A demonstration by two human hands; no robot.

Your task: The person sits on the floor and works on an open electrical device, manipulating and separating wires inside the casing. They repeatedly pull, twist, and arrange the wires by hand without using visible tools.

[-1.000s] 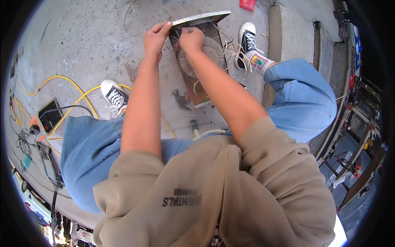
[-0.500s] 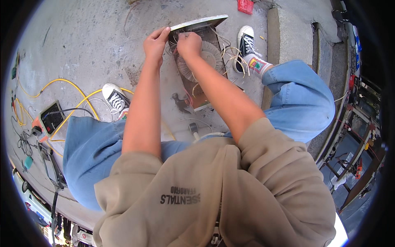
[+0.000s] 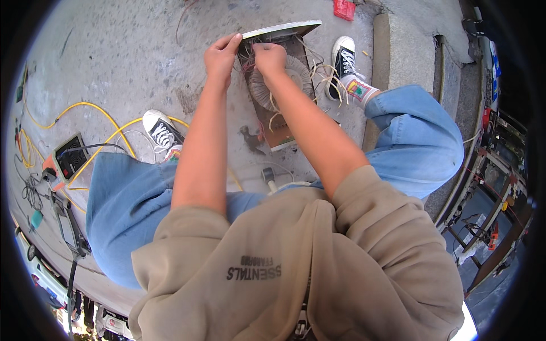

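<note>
Open housing point(image 3: 278, 137): left hand point(image 3: 220, 61) pinches panel point(image 3: 282, 29) by corner; right hand point(image 3: 272, 57) among wires point(image 3: 247, 52), cannot tell grip. Best keep panel steady, wires slack.

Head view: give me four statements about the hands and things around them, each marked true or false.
The left hand holds the left edge of the white-edged flat panel. True.
The right hand touches the blue denim jeans. False: it reaches into the open brown rectangular box, beside a pale ribbed coil.
A yellow cable lies right of the box. False: it lies left.
A red plastic object lies beyond the right black-and-white shoe. True.
</note>
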